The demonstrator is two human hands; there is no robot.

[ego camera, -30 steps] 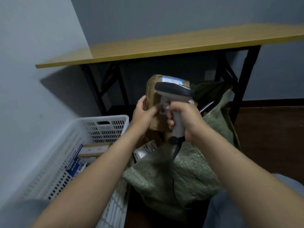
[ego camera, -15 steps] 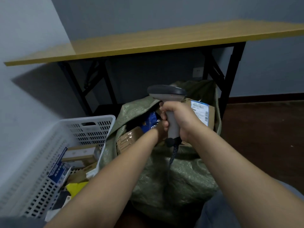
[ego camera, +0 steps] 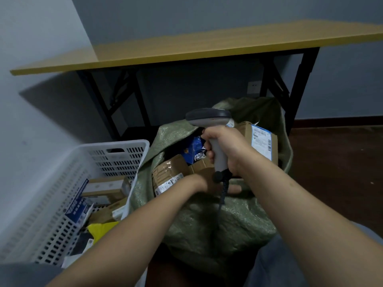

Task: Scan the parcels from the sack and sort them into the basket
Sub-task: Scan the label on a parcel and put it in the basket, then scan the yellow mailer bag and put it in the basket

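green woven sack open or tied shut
Open. The green woven sack gapes at its mouth, showing brown cardboard parcels and a blue packet; left hand reaches in, right hand grips a grey scanner.

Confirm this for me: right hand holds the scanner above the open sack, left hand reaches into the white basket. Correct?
No. The head view shows the left hand reaching into the green sack, not the white basket. The right hand does hold the scanner above the sack.
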